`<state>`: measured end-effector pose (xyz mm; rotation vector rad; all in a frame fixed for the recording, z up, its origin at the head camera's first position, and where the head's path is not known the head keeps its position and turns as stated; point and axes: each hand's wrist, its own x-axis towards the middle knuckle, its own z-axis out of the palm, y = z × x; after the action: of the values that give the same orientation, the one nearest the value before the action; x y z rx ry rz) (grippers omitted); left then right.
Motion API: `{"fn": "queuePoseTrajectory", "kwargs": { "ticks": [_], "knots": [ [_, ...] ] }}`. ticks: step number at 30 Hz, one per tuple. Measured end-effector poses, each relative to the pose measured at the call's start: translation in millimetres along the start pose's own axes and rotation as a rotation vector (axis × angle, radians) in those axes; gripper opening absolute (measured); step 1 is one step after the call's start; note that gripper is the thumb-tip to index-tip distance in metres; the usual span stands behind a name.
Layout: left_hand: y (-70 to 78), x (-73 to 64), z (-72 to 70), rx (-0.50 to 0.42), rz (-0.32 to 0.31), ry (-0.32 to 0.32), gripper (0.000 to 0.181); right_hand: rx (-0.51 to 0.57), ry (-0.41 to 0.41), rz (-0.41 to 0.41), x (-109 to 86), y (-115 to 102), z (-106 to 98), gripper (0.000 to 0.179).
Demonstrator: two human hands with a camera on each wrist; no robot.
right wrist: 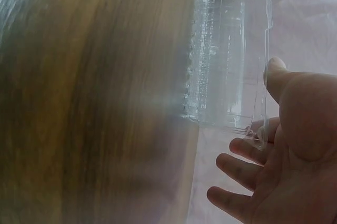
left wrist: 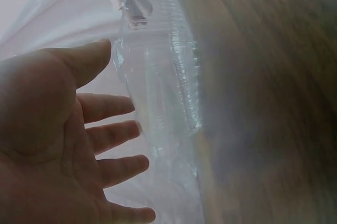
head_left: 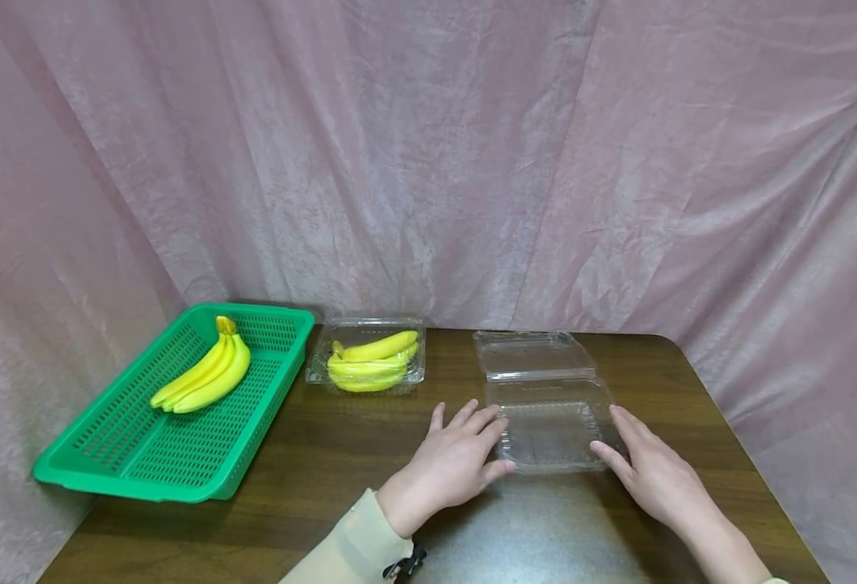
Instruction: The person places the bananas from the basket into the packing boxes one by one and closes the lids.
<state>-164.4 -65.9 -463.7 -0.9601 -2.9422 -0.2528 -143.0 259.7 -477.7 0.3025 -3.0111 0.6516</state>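
Note:
An empty clear plastic clamshell container (head_left: pixel 549 434) lies unfolded on the table, its lid (head_left: pixel 534 354) laid back toward the curtain. At its left side is my left hand (head_left: pixel 449 462), fingers spread, fingertips right at the rim. My right hand (head_left: pixel 655 474) is at the opposite side, with thumb and fingertips by the right rim. In the left wrist view, the left hand's fingers (left wrist: pixel 118 134) are nearly straight beside the clear wall. In the right wrist view, the right thumb (right wrist: pixel 276 74) meets the rim while the other fingers are loosely extended.
A closed clear container (head_left: pixel 315 375) holding bananas (head_left: pixel 370 369) stands at the back, left of the unfolded one. Farther left, a green plastic basket (head_left: pixel 180 478) holds a bunch of bananas (head_left: pixel 209 369). A pink curtain (head_left: pixel 428 162) hangs behind the brown wooden table (head_left: pixel 312 478).

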Motion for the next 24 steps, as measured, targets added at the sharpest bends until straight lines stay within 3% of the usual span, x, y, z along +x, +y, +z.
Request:
{"fn": "queuePoseTrajectory", "kwargs": {
  "ticks": [24],
  "knots": [
    [-18.7, -9.3, -12.9, 0.004, -0.052, -0.013, 0.064, 0.008, 0.006, -0.043, -0.5, -20.1, 11.6, 0.082]
  ]
}}
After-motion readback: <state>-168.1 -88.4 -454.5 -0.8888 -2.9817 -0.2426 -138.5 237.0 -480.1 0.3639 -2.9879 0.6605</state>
